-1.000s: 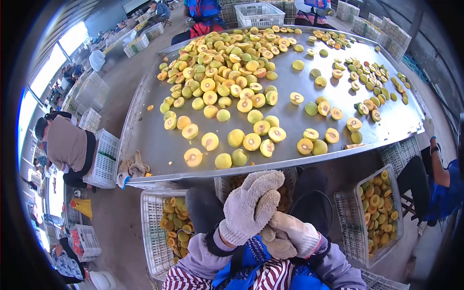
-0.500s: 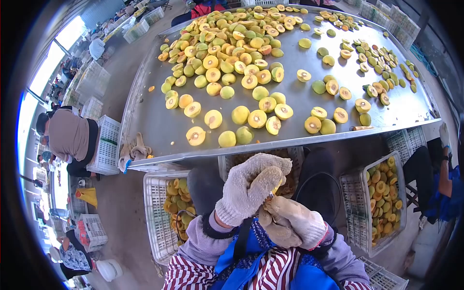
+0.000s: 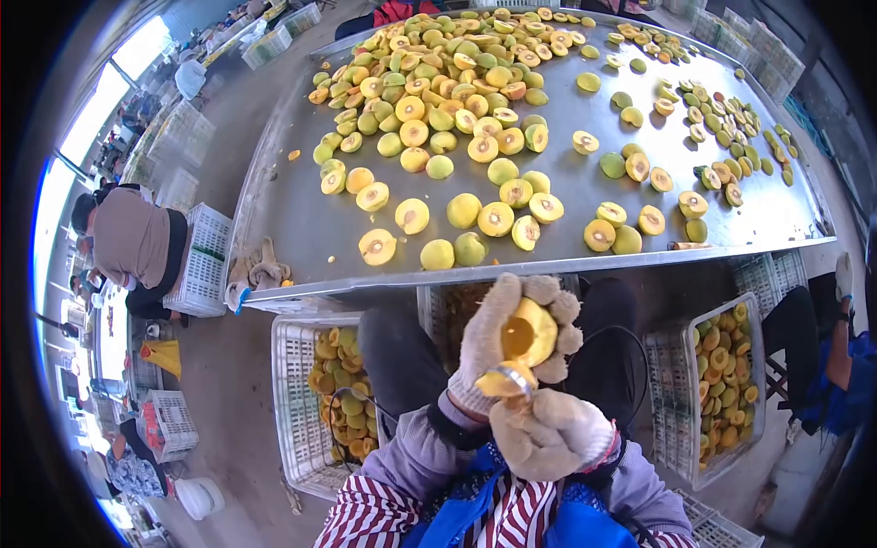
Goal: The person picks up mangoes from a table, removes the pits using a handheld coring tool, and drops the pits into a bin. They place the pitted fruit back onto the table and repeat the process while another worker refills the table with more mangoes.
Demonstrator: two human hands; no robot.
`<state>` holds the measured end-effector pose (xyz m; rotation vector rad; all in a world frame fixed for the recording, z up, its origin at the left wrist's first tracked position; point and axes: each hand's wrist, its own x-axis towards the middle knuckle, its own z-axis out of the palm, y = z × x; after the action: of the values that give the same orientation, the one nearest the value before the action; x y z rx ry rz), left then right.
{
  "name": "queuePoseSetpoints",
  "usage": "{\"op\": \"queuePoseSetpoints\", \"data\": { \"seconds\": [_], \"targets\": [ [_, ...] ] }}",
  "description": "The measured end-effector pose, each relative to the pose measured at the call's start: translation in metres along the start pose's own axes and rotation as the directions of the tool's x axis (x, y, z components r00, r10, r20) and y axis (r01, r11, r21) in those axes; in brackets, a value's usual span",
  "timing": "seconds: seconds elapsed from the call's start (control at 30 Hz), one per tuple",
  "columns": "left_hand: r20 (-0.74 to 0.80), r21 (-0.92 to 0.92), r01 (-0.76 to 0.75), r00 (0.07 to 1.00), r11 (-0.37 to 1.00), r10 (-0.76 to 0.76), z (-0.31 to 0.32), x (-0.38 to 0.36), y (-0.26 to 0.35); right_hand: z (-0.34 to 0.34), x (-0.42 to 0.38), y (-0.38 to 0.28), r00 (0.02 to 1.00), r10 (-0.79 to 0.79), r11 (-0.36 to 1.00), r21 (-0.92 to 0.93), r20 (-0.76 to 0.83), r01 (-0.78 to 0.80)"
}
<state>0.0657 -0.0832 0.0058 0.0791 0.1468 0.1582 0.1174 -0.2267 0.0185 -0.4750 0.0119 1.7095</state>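
Observation:
In front of my lap, my left hand point(image 3: 480, 352), in a knitted work glove, is closed round a yellow peach half point(image 3: 530, 331). The cut side faces up, with a smooth round hollow in its middle. Just below it my right hand point(image 3: 553, 434), gloved too, grips a small pitting tool with a curved metal band point(image 3: 517, 375). A scooped piece of peach point(image 3: 501, 382) sits at that band. The glove covers the tool's handle. Beyond both hands, many halved peaches point(image 3: 495, 219) lie on the metal table point(image 3: 347, 260), several with the stone still in.
White crates of peach halves stand left point(image 3: 301, 447) and right point(image 3: 671, 402) of my legs. Gloves point(image 3: 260, 269) lie on the table's left corner. A short brown-handled tool point(image 3: 687, 245) rests by the near edge. Co-workers sit left point(image 3: 137, 237) and right point(image 3: 845, 365).
My left hand has turned and opened out, so the peach half and its hollow now show. My right hand has dropped slightly, and the tool's band with the scooped piece is now visible.

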Motion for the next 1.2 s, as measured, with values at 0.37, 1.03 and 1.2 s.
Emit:
{"op": "queuePoseSetpoints", "data": {
  "seconds": [0.37, 1.03, 1.2],
  "targets": [
    [0.067, 0.398, 0.569, 0.764, -0.719, 0.642, -0.073, -0.150, 0.158, -0.024, 0.007, -0.025, 0.962, -0.052, 0.954, -0.299, -0.269, -0.033],
    [0.212, 0.972, -0.235, 0.886, 0.004, 0.411, -0.046, -0.021, 0.145, -0.039, 0.068, -0.006, 0.801, -0.571, -0.203, -0.976, 0.179, 0.073],
    [0.051, 0.929, -0.236, 0.844, 0.285, 0.534, -0.030, -0.027, 0.105, 0.007, 0.053, -0.015, 0.785, -0.525, 0.233, -0.943, -0.328, -0.238]
  ]
}}
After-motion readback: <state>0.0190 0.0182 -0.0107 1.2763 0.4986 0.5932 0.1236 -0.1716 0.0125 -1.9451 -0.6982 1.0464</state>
